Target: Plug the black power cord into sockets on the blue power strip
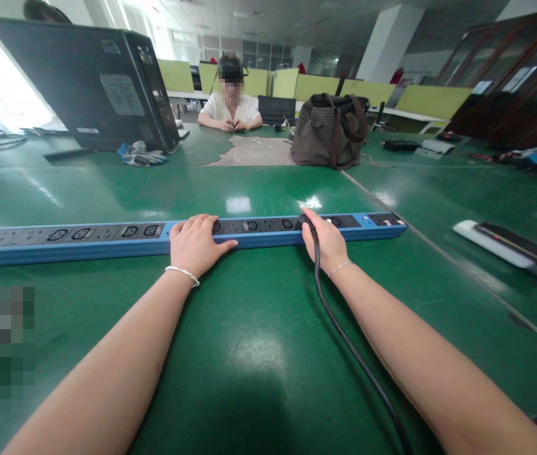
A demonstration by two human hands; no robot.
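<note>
A long blue power strip with a row of black sockets lies across the green table in front of me. My left hand rests over its middle, fingers on the top and thumb stretched along the near side. At the strip's right part, my right hand grips a black plug at a socket. Whether the plug is fully seated cannot be made out under the fingers. From it a black cable runs down along my right forearm to the bottom edge of the view.
Beyond the strip stand a black computer case, a pair of work gloves and a brown bag. A person wearing a headset sits across the table. To the right lies a white and black bar.
</note>
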